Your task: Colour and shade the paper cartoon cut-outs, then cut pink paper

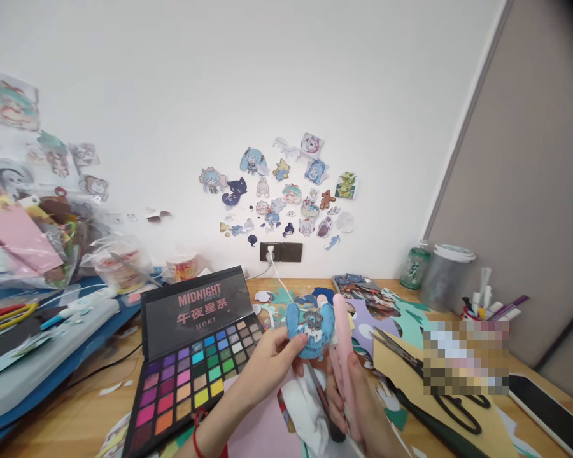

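Pinched between thumb and fingers of my left hand (279, 353) is a blue character cutout (314, 340) with a grey middle. Its top edge reaches up beside a pink two-armed tool (344, 343), which looks like a small hair straightener. My right hand (363, 394) is wrapped around the tool's lower part. Whether the cutout touches the arms I cannot tell. Below the hands lie a crumpled white tissue (305, 413) and a slim tool with a dark handle (332, 423). A pink sheet (258, 423) is under my left wrist.
An open eyeshadow palette (195, 362) stands left. Black scissors (424, 366) rest on yellow paper (487, 426) at right, near a phone (549, 407). Behind are a green bottle (415, 267), a lidded tub (446, 277) and a wall socket (281, 252) with a white cable.
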Demonstrator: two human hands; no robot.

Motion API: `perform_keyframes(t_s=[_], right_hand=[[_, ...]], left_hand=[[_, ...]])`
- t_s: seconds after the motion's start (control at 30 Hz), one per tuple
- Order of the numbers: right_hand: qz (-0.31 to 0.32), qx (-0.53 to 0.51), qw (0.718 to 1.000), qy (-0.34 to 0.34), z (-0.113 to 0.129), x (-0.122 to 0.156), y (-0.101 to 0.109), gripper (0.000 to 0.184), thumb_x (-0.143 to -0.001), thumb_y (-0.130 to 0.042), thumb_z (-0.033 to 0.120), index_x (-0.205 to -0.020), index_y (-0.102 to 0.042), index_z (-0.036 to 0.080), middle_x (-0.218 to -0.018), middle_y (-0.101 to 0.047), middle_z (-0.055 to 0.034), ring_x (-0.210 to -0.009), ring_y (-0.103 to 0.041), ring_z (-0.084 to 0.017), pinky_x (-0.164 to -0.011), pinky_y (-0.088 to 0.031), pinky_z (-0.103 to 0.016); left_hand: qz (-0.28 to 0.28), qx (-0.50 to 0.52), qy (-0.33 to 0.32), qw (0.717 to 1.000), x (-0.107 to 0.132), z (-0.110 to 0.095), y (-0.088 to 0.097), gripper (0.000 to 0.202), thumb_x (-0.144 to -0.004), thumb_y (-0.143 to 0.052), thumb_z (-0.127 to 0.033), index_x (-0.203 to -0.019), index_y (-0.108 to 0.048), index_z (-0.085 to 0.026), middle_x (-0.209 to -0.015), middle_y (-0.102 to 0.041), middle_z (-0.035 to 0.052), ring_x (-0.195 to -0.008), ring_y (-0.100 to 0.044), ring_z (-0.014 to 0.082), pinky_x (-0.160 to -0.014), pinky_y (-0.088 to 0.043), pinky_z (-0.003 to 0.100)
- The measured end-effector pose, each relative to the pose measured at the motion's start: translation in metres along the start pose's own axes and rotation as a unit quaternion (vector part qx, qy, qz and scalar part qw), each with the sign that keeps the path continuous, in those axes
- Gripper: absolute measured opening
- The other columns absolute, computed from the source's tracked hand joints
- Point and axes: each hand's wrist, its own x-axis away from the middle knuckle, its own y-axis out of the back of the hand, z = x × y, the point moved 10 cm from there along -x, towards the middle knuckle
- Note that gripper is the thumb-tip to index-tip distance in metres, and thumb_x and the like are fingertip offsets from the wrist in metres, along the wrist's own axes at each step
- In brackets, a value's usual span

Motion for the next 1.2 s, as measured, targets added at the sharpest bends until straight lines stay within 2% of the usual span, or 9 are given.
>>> perform_keyframes(t_s=[0.17, 0.33, 0.5, 0.67, 0.77, 0.97, 1.2], right_hand=[[-0.016, 0.020, 1.000, 0.007, 0.007, -0.002, 0.004, 0.054, -0.078, -0.037, 0.070, -0.076, -0.047, 0.017, -0.044, -0.039, 0.0093, -0.026, -0.029, -0.002, -0.027, -0.015, -0.013], [-0.026, 0.069, 0.997, 0.022, 0.015, 0.000, 0.003, 0.054, -0.074, -0.044, 0.071, -0.066, -0.044, 0.018, -0.042, -0.037, 0.0093, -0.026, -0.027, -0.001, -0.027, -0.015, -0.013], [-0.059, 0.054, 0.997, 0.022, 0.018, 0.002, 0.008, 0.053, -0.076, -0.043, 0.070, -0.067, -0.044, 0.017, -0.042, -0.034, 0.0102, -0.029, -0.026, -0.001, -0.030, -0.015, -0.013], [-0.009, 0.015, 1.000, 0.005, 0.011, 0.001, 0.000, 0.053, -0.079, -0.035, 0.069, -0.076, -0.045, 0.018, -0.045, -0.039, 0.0092, -0.027, -0.030, -0.002, -0.029, -0.017, -0.015], [0.017, 0.027, 0.999, 0.007, 0.011, 0.001, -0.003, 0.053, -0.081, -0.033, 0.069, -0.080, -0.045, 0.017, -0.046, -0.040, 0.0092, -0.028, -0.031, -0.002, -0.031, -0.018, -0.016], [0.041, 0.143, 0.989, 0.021, 0.012, 0.003, -0.010, 0.051, -0.080, -0.038, 0.067, -0.069, -0.042, 0.018, -0.044, -0.036, 0.0099, -0.028, -0.027, -0.001, -0.033, -0.014, -0.017], [0.054, 0.155, 0.985, 0.046, 0.012, 0.002, -0.011, 0.044, -0.085, -0.039, 0.059, -0.065, -0.037, 0.020, -0.043, -0.030, 0.0114, -0.030, -0.024, -0.001, -0.033, -0.013, -0.018]], left_hand=[[-0.007, 0.004, -0.001, 1.000, 0.001, -0.002, 0.002, 0.041, -0.084, -0.045, -0.051, -0.068, -0.055, -0.014, -0.057, -0.058, 0.0024, -0.053, -0.053, 0.0137, -0.057, -0.040, 0.024], [-0.006, 0.013, -0.001, 1.000, 0.002, -0.004, 0.002, 0.041, -0.084, -0.047, -0.049, -0.066, -0.056, -0.014, -0.056, -0.057, 0.0023, -0.053, -0.052, 0.0126, -0.057, -0.039, 0.023], [-0.001, 0.043, 0.009, 0.999, 0.000, 0.004, -0.002, 0.035, -0.078, -0.056, -0.048, -0.073, -0.054, -0.013, -0.055, -0.057, 0.0021, -0.053, -0.054, 0.0138, -0.056, -0.040, 0.024], [-0.053, 0.078, -0.004, 0.996, -0.004, 0.003, 0.011, 0.034, -0.079, -0.053, -0.047, -0.081, -0.052, -0.013, -0.066, -0.059, 0.0030, -0.057, -0.056, 0.0148, -0.056, -0.045, 0.026], [-0.076, 0.082, -0.008, 0.994, -0.004, -0.002, 0.021, 0.029, -0.081, -0.050, -0.042, -0.084, -0.052, -0.014, -0.070, -0.058, 0.0018, -0.059, -0.056, 0.0130, -0.057, -0.046, 0.024], [-0.069, 0.052, -0.008, 0.996, -0.002, -0.004, 0.028, 0.018, -0.082, -0.047, -0.031, -0.074, -0.050, -0.015, -0.063, -0.050, -0.0027, -0.053, -0.049, 0.0088, -0.055, -0.041, 0.021], [-0.092, 0.023, -0.015, 0.995, -0.001, -0.006, 0.030, 0.017, -0.082, -0.045, -0.030, -0.072, -0.047, -0.016, -0.063, -0.044, -0.0040, -0.053, -0.045, 0.0079, -0.050, -0.035, 0.019]])
